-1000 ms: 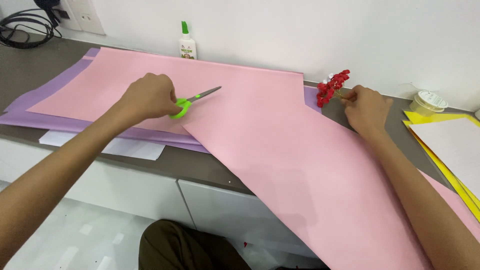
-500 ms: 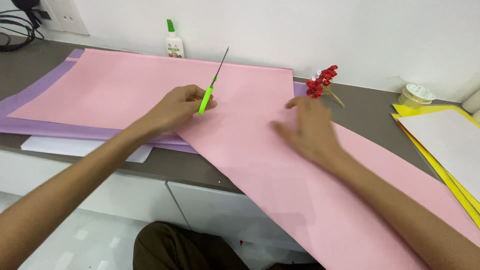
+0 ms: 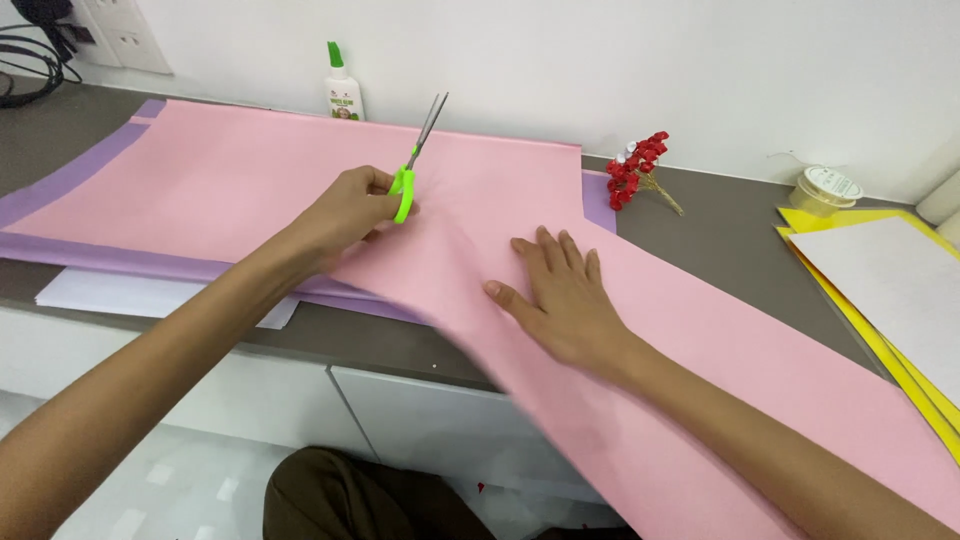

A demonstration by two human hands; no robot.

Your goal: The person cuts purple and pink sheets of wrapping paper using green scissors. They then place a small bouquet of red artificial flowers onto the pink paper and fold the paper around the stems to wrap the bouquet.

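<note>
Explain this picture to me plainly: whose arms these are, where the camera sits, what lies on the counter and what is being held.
No machine here: the arms belong to one person, and the camera is worn on that person's head, looking down at the hands. The left hand grips green-handled metal scissors, blades pointing away toward the wall. The right hand lies flat, fingers spread, on a large pink paper sheet that hangs over the grey counter edge. Purple paper sheets lie beneath it. Along the white wall stand a small white glue bottle with green cap, a sprig of red berries and a clear spool. Yellow and white sheets lie on the right.
</note>
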